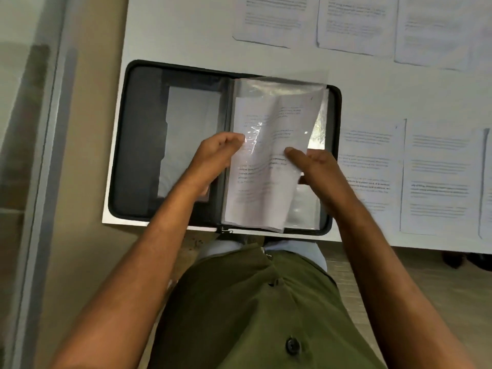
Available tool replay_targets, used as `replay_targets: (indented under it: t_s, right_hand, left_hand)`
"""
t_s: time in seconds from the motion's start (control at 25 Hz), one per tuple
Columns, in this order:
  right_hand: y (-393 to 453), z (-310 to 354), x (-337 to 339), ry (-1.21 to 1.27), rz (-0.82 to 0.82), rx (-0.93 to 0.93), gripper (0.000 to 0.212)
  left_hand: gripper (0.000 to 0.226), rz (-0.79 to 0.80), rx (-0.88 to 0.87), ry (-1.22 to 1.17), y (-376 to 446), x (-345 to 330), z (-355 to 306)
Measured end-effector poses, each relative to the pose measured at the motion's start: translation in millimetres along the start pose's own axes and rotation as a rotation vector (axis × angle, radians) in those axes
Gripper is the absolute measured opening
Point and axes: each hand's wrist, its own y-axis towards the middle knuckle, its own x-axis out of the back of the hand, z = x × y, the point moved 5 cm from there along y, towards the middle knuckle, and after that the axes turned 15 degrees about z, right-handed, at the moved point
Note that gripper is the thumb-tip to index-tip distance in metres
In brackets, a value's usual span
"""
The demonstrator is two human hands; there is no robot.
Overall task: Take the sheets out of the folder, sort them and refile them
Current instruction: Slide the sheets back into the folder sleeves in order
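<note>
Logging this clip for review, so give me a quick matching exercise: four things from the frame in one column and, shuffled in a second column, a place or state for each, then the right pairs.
Things
1. left hand
2. right hand
3. folder
4. loose sheets

Places or states
A. lies open on the table, at its near edge
B. spread flat on the table, beyond and to the right of the folder
C. pinches the left edge of the plastic sleeve
D. thumb presses the curved sheet in the folder

Pairs: 1-C, 2-D, 3-A, 4-B
</note>
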Motion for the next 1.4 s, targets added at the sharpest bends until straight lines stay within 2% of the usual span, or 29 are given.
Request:
replay_targets:
  t_s: [0.12,0.24,0.36,0.44,0.56,0.64,0.76,0.96,1.16,1.28,1.4]
  right_hand:
    - [5.4,29.8,-36.2,0.039,0.202,0.158,0.027]
    - [16.3,38.9,-84.0,-0.097,0.446,0.258,0.042]
    - [34.7,27.8,-124.5,-0.235,0.571,0.238,0.051]
    - [49.1,15.5,-142.6,-0.347,0.593,0.201,0.060]
    - [66.1,-2.3,-159.0,-0.483,0.577,0.160,0.077]
    - [75.1,-14.5,-163.3,-0.677,0.541,0.189,0.085]
    - [85.2,-32.4,-164.3,-0.986,0.473,0.278,0.093]
    - [95.0,-59.2,-158.4,-1.236,0.390,0.468,0.083]
    - [96.5,-59.6,-159.1,-1.205,0.373,0.488,0.076]
    - [98.8,-43.4,-143.0,-0.937,0.331,0.516,0.057]
    - [105.5,-21.6,-98.3,-0.694,0.154,0.505,0.044]
  left_hand:
    - [0.064,0.087,0.012,-0.262,-15.1,22.9,-6.8]
    - [0.085,0.110,-0.026,-0.458,-40.3,46.9,-13.7]
    - [0.090,0.078,-0.063,-0.586,-69.3,70.9,-15.8]
    - [0.086,0.026,-0.034,-0.573,-87.8,86.7,-9.1]
    - [0.070,-0.083,0.086,-0.456,-103.1,111.0,8.3]
    - [0.057,-0.242,0.204,-0.338,-102.2,129.3,28.2]
    - [0.037,-0.454,0.280,0.070,-91.2,151.7,52.1]
    - [0.045,-0.623,0.405,0.512,-75.1,144.0,56.2]
    - [0.071,-0.751,0.387,0.735,-61.8,127.0,50.5]
    - [0.077,-0.732,0.350,0.915,-46.9,115.0,44.1]
    - [0.070,-0.626,0.218,0.946,-19.3,100.1,31.5]
